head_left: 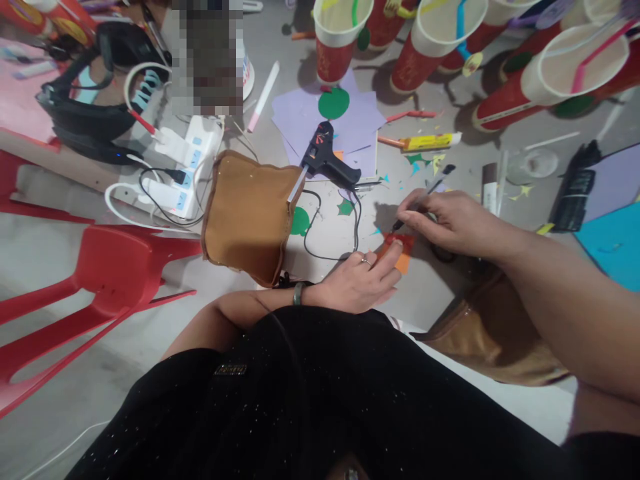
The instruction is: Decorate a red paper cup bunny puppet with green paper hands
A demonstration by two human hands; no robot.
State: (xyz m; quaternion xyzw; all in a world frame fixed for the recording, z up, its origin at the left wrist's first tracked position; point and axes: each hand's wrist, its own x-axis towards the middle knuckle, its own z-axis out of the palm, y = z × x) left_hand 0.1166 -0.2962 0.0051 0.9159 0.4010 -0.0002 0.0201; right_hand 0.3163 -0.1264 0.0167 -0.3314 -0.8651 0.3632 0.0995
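My right hand [445, 223] is closed around a slim dark pen [425, 197], its lower end against a small piece of orange paper [404, 263]. My left hand [363, 277] holds that paper down on the table with bent fingers, which cover part of it. Beyond my left hand a black glue gun [327, 157] lies across purple paper sheets [295, 110], a glue stick poking out of it. A black cord loops on the table near my left hand. Green paper scraps [345, 207] lie close by.
A brown leather-like bag [250, 217] sits left of my hands. A white power strip [193, 167] with plugged-in cords lies at the table's left edge, above a red chair [115, 267]. Several red-and-white paper cups [335, 53] stand at the back. A yellow glue tube [431, 141] lies before them.
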